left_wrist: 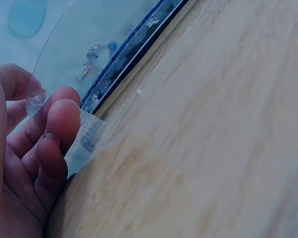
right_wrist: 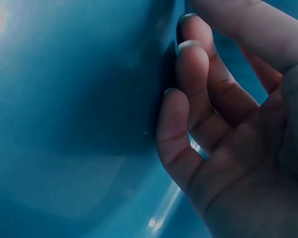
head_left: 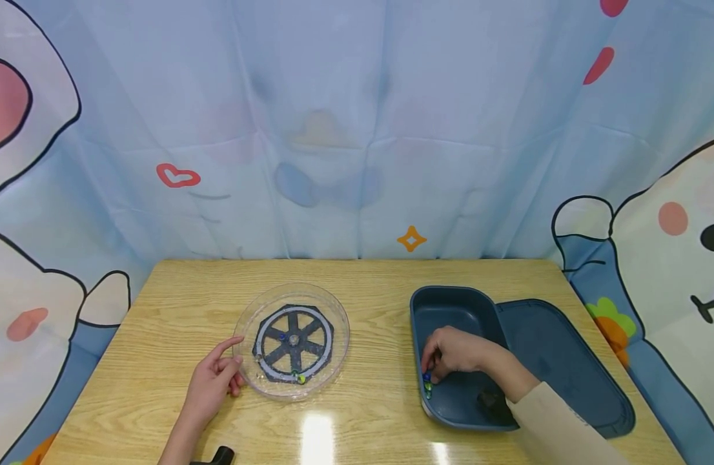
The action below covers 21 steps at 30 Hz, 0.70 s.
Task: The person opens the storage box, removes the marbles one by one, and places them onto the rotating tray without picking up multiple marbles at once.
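Observation:
My left hand (head_left: 213, 380) pinches the near-left rim of a clear round dish (head_left: 341, 352), index finger over the edge. In the left wrist view, the dish's clear wall (left_wrist: 82, 153) stands between the fingers. A blue marble (head_left: 283, 336) and a yellow-green marble (head_left: 301, 379) lie in the dish, over a dark spoked wheel shape (head_left: 295, 357). Inside a dark blue box (head_left: 458, 413), my right hand (head_left: 458, 352) reaches down to the left wall with bent fingers. Its fingertips are right at a blue marble (head_left: 427, 376) and green marbles (head_left: 428, 390); I cannot tell whether they grip one.
A dark blue lid (head_left: 572, 368) lies right of the box, partly behind it. Both sit on a wooden table (head_left: 380, 387). A black object (head_left: 222, 455) shows at the front edge by the left wrist. Behind the table hangs a printed curtain (head_left: 357, 129).

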Motion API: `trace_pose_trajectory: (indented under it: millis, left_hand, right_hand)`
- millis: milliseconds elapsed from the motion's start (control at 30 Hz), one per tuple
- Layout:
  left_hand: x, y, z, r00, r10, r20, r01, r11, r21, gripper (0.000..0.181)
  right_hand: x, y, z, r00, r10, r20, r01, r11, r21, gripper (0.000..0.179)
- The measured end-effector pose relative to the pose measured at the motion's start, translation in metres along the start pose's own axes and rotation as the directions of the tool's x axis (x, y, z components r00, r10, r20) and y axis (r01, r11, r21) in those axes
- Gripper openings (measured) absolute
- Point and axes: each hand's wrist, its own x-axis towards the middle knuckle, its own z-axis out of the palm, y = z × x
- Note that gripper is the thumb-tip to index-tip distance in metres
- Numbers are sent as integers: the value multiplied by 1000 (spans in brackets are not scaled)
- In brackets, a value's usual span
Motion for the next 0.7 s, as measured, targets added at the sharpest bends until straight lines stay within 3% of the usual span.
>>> trace_pose_trajectory:
  millis: [433, 700]
  left_hand:
    - [1, -1, -1, 999, 33, 10, -33, 999, 8, 39]
    - [1, -2, -1, 1000, 15, 3, -15, 1000, 6, 37]
  right_hand:
    - [2, 0, 0, 1000, -23, -4, 23, 999, -30, 14]
    - [-3, 3, -2, 1000, -20, 0, 20, 999, 28, 9]
